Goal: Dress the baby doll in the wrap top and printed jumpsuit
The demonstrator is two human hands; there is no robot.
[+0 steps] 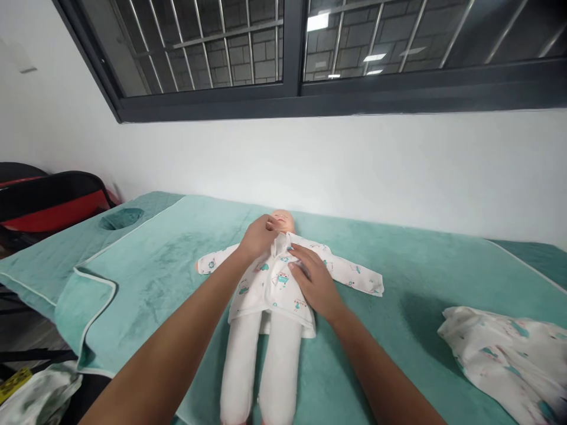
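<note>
A baby doll (283, 221) lies on its back on the green bed cover, dressed in a white printed baby shirt (252, 289) and white trousers (279, 366). The shirt's sleeves reach out to both sides. At the collar, just below the doll's chin, the fingers of my left hand (260, 237) are curled and closed on the shirt's neck edge. My right hand (315, 280) rests on the chest of the shirt with its fingers stretched and apart, the tips near the front opening. My hands partly hide the collar and upper front.
A crumpled white printed cloth (509, 360) lies on the bed (398, 254) at the right. Black and red chairs (57, 203) stand at the left, beyond a bed section with a round hole (121, 218). A wall and barred window close off the back.
</note>
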